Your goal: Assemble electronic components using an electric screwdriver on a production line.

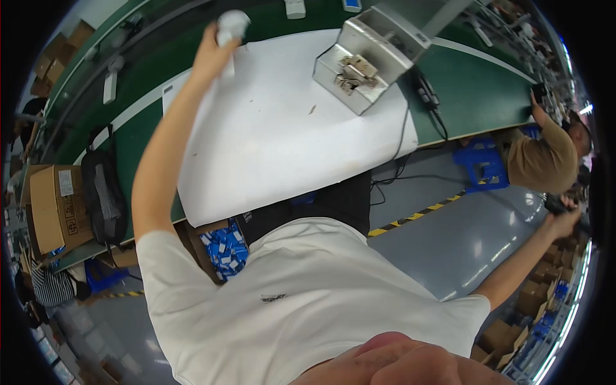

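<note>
My left hand [217, 50] reaches to the far left part of the table, its fingers closed round a white device with a rounded head [233, 24], blurred by motion. Under it lies a white sheet [276, 141] with a few small dark specks. Out to the far right, away from the table, my right hand [566, 221] is closed on a black object [556, 204] whose kind I cannot make out. A shiny metal box-shaped fixture [366, 58] with a metal clamp [357, 72] stands at the sheet's far right.
White devices [110, 87] stand along the green conveyor. A black handheld tool [426, 93] with a cord lies right of the fixture. At left are a black backpack [104, 192] and a cardboard box [59, 208]. Blue packets [224, 250] fill a box below. A co-worker [545, 157] sits at right near a blue stool [480, 163].
</note>
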Demonstrator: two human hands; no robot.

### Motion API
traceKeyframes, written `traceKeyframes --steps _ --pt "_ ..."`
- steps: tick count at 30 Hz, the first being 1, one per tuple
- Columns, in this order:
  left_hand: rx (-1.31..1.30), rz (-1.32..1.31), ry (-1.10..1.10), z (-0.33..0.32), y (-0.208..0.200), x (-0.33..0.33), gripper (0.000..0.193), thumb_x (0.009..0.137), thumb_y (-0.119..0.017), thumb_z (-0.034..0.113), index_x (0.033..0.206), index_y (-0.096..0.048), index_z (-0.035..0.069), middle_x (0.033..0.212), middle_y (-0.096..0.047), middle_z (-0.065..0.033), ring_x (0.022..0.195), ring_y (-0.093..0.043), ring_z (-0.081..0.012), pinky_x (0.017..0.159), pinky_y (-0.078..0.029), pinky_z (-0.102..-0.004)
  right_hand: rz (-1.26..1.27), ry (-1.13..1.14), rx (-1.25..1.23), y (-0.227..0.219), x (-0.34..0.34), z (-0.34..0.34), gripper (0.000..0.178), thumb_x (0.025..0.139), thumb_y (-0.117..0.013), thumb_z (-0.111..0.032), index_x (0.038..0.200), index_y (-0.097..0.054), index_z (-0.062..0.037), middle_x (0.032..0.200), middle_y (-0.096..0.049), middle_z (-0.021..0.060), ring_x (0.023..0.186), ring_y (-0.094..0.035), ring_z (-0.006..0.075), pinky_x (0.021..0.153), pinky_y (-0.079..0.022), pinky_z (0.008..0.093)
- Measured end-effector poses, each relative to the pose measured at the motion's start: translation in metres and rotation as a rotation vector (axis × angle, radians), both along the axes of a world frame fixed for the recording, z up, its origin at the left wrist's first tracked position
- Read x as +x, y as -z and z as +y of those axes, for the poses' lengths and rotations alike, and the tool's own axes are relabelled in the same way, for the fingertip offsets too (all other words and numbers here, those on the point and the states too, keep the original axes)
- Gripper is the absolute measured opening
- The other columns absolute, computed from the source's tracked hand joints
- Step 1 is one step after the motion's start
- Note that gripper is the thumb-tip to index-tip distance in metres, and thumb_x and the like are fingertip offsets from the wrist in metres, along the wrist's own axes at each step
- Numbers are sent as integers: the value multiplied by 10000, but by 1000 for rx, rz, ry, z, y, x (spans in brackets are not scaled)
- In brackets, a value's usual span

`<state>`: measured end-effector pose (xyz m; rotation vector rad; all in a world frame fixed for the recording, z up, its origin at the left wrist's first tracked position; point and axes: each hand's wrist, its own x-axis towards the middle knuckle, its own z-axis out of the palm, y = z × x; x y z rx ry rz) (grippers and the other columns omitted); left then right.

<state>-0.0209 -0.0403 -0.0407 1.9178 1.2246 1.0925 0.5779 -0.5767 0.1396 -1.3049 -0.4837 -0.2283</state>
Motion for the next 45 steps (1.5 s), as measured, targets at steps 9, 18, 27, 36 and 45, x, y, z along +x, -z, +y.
traceKeyframes --steps 9,18,27,36,45 --pt "418 474 -236 54 57 8 744 828 -592 378 1389 -285 -1 1407 -246 -322 1236 -247 -536 1010 -260 -598 841 -640 -51 131 5 182 283 884 -538 -290 1006 -482 -41 776 -494 70 625 -449 152 500 -397 259" --pt "104 1188 -1059 -103 -31 -278 938 734 -650 634 1316 -370 -46 1248 -423 -308 1044 -461 -487 910 -351 -573 1333 -662 -468 206 30 283 303 895 -573 -382 870 -551 -80 645 -539 -8 468 -424 74 396 -334 203" --pt "-530 1168 -748 -113 -61 -342 1005 706 -658 686 1306 -342 -55 1150 -473 -319 945 -545 -468 835 -463 -523 1236 -448 -844 157 -120 137 615 893 -494 -615 953 -641 -21 725 -656 60 514 -560 111 402 -402 207" --pt "-371 877 -590 -124 -21 -376 955 699 -711 629 1267 -347 -48 1143 -488 -329 950 -565 -472 859 -474 -490 1194 93 -1374 151 -446 -186 534 934 -459 -492 911 -651 6 688 -636 114 550 -575 197 488 -443 263" --pt "-508 623 -719 -139 -35 -371 799 772 -645 616 1132 -472 -76 1111 -569 -313 991 -598 -422 896 -467 -430 564 -84 -1840 184 -465 -136 501 868 -578 -413 985 -650 70 875 -687 191 719 -666 301 630 -527 353"
